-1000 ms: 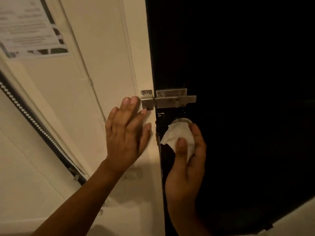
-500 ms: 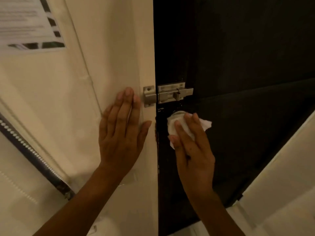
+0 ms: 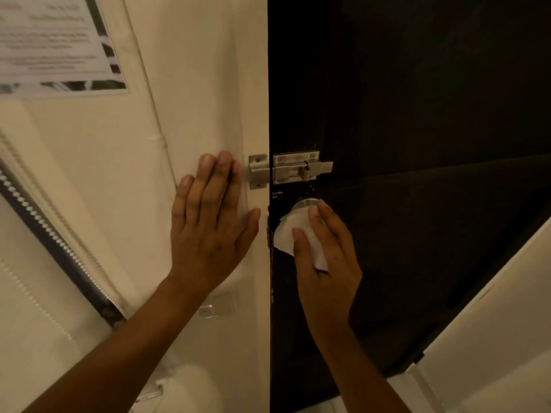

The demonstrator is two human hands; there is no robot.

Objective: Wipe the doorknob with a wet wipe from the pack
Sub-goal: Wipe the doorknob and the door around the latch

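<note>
A round metal doorknob point(image 3: 304, 203) sits on the dark door point(image 3: 417, 114), just below a sliding bolt. A white wet wipe point(image 3: 289, 234) is wrapped over most of the knob; only the knob's top rim shows. My right hand point(image 3: 325, 257) grips the wipe around the knob, fingers curled over it. My left hand point(image 3: 208, 222) lies flat with straight fingers on the cream door frame point(image 3: 208, 84), left of the bolt's keeper. The wipe pack is out of view.
A steel sliding bolt point(image 3: 298, 169) and its keeper point(image 3: 258, 171) bridge door and frame above the knob. A printed notice point(image 3: 56, 46) hangs on the wall at upper left. A dark strip with a bead chain point(image 3: 44, 231) runs diagonally at left. A pale surface point(image 3: 492, 308) fills the lower right.
My right hand has turned on the knob: the wipe's loose corner, which stuck out to the right, now lies under my palm. My left hand stays flat on the frame.
</note>
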